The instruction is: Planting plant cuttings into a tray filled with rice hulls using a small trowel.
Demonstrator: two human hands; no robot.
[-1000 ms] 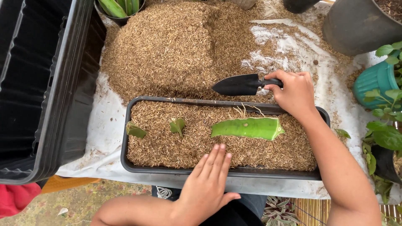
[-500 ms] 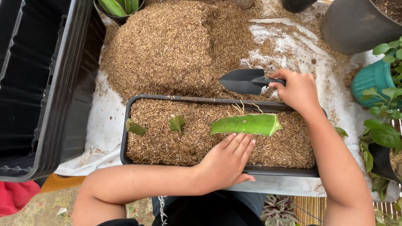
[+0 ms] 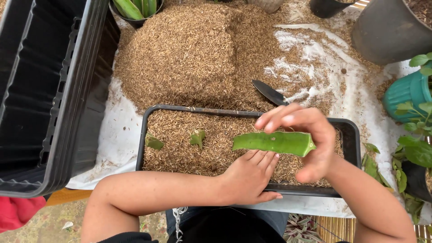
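My left hand [image 3: 249, 177] lies flat, fingers spread on the husks in the long black plastic tray [image 3: 351, 135], touching the thick green cactus cutting [image 3: 274, 142]. My right hand [image 3: 306, 139], open and curled, hovers above its cut end, holding nothing; a firm pinch seems due.
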